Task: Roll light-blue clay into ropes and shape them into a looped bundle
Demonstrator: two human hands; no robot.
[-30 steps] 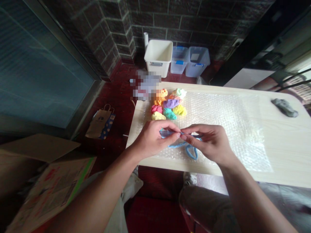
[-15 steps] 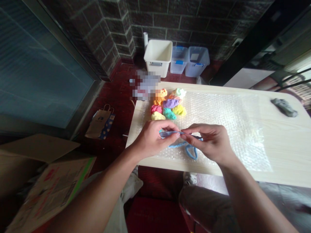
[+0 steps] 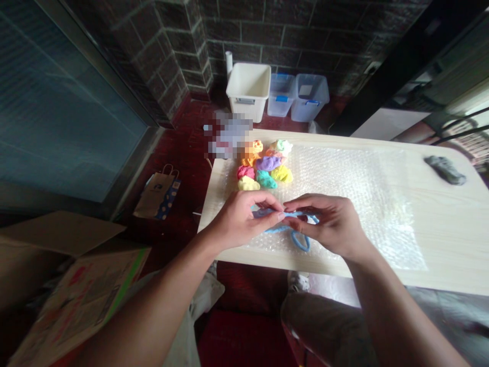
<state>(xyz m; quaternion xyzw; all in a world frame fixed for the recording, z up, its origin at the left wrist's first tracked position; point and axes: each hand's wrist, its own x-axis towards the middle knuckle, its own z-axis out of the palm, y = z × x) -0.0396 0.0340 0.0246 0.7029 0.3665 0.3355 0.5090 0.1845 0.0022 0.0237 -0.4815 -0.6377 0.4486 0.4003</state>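
Note:
A thin blue strip of what looks like modelling clay (image 3: 263, 213) is stretched between my two hands above the table. My left hand (image 3: 244, 216) pinches it between thumb and fingertips. Around its right part curl the fingers and thumb of my right hand (image 3: 326, 221), their tips a little parted with the blue strip between them. Beneath the hands, a blue clay cord with a rounded loop (image 3: 301, 241) lies on bubble wrap (image 3: 351, 199); my fingers hide part of it. Just beyond my left hand sit several coloured clay lumps, among them a purple one (image 3: 268, 163) and a green one (image 3: 266, 179).
A grey lump (image 3: 445, 169) rests at the right of the pale wooden table (image 3: 446, 219). Past the far edge stand a white bin (image 3: 249, 94) and two clear boxes (image 3: 310, 97). Paper bags (image 3: 156, 193) and an open carton (image 3: 87, 285) are on my left.
My right thumb and fingertips have parted slightly and moved off the tight pinch beside my left fingertips. More of the blue strip shows between the hands. The left hand has barely moved.

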